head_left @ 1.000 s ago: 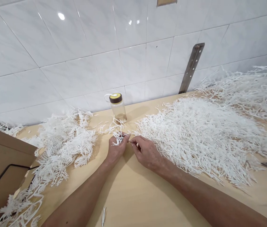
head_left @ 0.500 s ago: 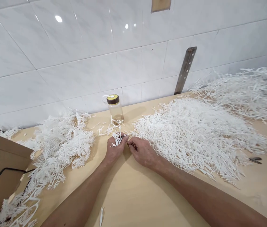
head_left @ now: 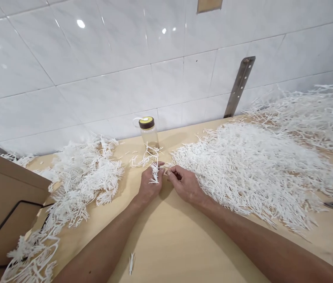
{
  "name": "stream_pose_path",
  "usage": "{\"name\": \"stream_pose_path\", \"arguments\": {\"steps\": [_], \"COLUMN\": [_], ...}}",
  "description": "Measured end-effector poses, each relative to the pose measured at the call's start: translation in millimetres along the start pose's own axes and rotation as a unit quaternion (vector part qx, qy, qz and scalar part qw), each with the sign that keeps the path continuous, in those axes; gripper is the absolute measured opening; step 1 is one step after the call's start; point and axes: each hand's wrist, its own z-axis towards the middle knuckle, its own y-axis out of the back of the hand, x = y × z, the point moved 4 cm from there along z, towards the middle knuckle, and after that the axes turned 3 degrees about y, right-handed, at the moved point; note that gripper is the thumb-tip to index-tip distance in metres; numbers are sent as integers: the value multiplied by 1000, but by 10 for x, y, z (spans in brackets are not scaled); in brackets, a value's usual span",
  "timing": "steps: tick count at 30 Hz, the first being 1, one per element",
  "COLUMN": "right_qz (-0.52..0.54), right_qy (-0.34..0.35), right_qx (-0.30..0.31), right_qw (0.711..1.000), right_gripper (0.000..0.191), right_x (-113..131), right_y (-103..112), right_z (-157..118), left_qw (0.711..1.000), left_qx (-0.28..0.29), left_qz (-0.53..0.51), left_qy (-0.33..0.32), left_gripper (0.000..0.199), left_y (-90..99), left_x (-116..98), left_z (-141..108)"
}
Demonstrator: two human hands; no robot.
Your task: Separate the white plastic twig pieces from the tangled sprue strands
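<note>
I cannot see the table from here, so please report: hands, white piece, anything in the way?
Left hand gripping white branched plastic-like piece; right hand close beside. Clear bottle stands just behind.

Branched sprig [head_left: 154,173], one: white, thin, forked stems with frayed tufts; held in the left hand [head_left: 151,182], near the right hand [head_left: 185,184], beyond the middle of the tabletop [head_left: 178,251].
Right-hand heap [head_left: 251,169], one: white, fine strands, loosely piled, spread from the back edge rightward.
Left-hand heap [head_left: 81,173], one: white, tufted, tangled, trailing down the left side.
Small tuft [head_left: 131,263], one: white, slender, lying flat towards the near edge.
</note>
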Motion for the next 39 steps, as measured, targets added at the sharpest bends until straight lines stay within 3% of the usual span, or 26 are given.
{"name": "stream_pose_path", "arguments": {"steps": [8,14,27,32,39], "right_qz": [84,160,281,269,244], "right_qy": [-25,-98,-184,-176,-187], "right_qx": [38,71,104,142,148], "right_qw": [995,980,936,936,940], "right_gripper": [34,39,47,47,45], "right_x": [67,61,-46,-87,-50], "right_y": [-8,-23,6,-3,94], "right_z": [7,12,51,61,87], "left_qw": [995,968,936,923,914], "left_qx": [69,155,162,161,159], "left_qz": [55,186,306,348,374], "left_qy": [-45,-63,-59,-44,1], "left_gripper": [37,63,80,73,75], "left_y": [-65,-149,-191,-187,-183], "left_x": [27,-41,-81,-113,-66], "left_z": [-54,-100,-108,-72,-67]}}
